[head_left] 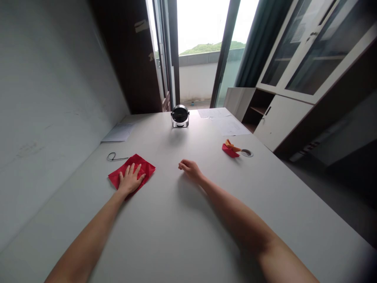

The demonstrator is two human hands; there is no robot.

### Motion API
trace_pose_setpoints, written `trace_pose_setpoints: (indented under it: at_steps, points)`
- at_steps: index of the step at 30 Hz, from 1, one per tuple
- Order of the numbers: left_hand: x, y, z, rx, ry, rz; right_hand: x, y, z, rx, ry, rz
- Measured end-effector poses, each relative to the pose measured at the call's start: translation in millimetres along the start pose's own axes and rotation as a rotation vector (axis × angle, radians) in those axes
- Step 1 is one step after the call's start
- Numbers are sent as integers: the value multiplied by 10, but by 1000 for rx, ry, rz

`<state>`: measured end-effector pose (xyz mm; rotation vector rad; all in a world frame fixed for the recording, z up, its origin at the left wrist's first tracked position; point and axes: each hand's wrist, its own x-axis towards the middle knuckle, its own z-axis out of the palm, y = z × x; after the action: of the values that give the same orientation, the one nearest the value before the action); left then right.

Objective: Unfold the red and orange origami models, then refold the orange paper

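Cropped arms [250, 224], red paper [144, 168] partly hidden

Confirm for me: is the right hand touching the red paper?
Apart. The head view shows a stretch of white tabletop between the curled right hand and the red paper.

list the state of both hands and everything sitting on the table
left hand: spread flat on red paper
red paper: opened out, creased
right hand: fingers curled
red-and-orange paper piece: folded
black cord: looped at one end
round black device: upright
white sheets: lying flat
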<state>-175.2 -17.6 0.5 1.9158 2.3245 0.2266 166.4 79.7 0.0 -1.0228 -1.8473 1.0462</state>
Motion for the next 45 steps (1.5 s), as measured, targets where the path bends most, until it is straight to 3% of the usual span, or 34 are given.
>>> trace_pose_setpoints:
  at_steps: [2,7,9,11,15,18,22,23,27,30,39,45]
  points:
    - [192,32,-11,2,2,6,95,95,-276,-100,257,9]
    - [579,106,25,11,-14,52,87,430,-1244,-570,988,27]
    - [714,107,47,22,-20,66,-2,588,-1536,-647,1154,198]
    - [838,85,61,36,-30,75,-91,720,-1698,-637,1210,372]
    - [993,54,50,57,-23,124,-183,839,-1737,-653,1030,547]
    - [989,158,13,10,93,167,-155,830,-1629,-667,903,512]
    - [856,562,1,-196,326,255,-23,712,-1246,-657,708,306]
    - [811,696,12,-265,348,289,9,655,-1104,-654,645,244]
    - [620,1190,88,-547,384,429,58,362,-533,-701,292,-251]
    - [489,1388,142,-614,418,461,45,197,-307,-792,72,-475]
    - [346,1456,187,-472,358,454,-20,170,-300,-751,7,-531]
    - [310,1496,173,-376,296,528,-82,126,-287,-734,-35,-538]
